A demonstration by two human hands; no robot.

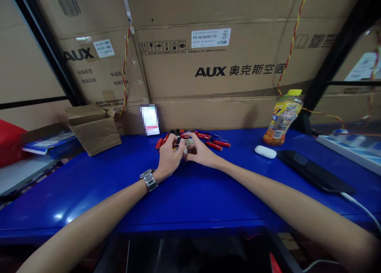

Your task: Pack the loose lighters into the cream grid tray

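My left hand, with a metal watch on the wrist, is closed with its fingertips pinched together at the middle of the table. A small piece with a dark end and a white part shows at its fingers; what it is, I cannot make out. Facing it, my right hand curls its thumb and fingers together, and the fingertips of both hands nearly meet. Just behind them lies a loose pile of red markers, blue markers and black ones, partly hidden by the hands.
On the blue table stand an open cardboard box, a lit phone and a drink bottle. A white earbud case and a black phone on a cable lie right. Large cartons wall the back.
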